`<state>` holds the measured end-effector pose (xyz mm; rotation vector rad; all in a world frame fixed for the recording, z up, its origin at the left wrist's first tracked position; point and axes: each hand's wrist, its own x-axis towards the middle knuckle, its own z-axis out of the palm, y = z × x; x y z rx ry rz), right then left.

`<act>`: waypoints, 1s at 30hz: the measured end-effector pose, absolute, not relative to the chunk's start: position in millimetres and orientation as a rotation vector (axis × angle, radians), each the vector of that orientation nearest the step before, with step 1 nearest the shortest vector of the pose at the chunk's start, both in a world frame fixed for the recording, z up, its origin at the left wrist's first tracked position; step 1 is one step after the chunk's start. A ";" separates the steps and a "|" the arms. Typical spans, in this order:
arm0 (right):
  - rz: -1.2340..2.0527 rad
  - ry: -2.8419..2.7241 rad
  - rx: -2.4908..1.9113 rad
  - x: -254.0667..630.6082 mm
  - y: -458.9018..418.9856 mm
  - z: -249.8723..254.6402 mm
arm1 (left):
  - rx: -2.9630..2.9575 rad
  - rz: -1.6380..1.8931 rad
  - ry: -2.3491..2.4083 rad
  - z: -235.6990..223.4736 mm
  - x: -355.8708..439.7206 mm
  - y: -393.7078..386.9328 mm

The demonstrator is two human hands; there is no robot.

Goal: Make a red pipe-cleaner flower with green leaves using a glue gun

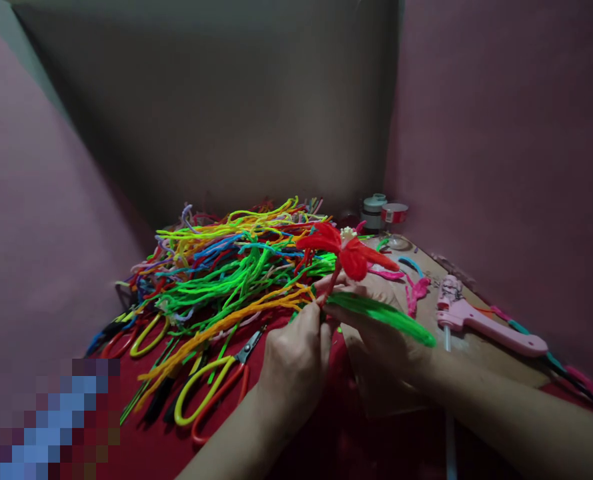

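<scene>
A red pipe-cleaner flower (353, 259) with a pale beaded centre stands upright between my hands. From its stem a long green pipe-cleaner leaf (383, 319) reaches out to the right, across the front of my right hand. My left hand (293, 343) is closed, its fingertips pinching the stem just below the petals. Behind the stem and leaf, my right hand (379, 303) also has its fingers closed at the stem; the leaf hides part of it. Orange pipe cleaners (226, 320) lie just left of my left hand.
A big heap of coloured pipe cleaners (236, 267) fills the left and back. Yellow-and-orange-handled scissors (206, 393) lie on the red cloth (336, 427). To the right, a pink glue gun (496, 327) rests on a board (516, 370), near pink pieces (417, 293) and a tape roll (395, 213).
</scene>
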<state>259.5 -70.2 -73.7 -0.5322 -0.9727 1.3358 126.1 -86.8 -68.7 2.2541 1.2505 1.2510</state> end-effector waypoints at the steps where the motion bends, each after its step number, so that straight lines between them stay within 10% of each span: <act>1: 1.356 -0.948 -0.518 258.3 -71.2 -74.0 | 2.325 1.281 1.265 -71.0 124.9 -85.4; 18: 1.187 -1.830 -0.483 298.0 -53.6 -54.5 | 1.571 0.714 0.682 -42.9 117.6 -86.6; 30: 1.469 -1.399 -0.407 280.5 -57.1 -66.9 | 1.657 0.648 0.809 -48.4 113.9 -81.4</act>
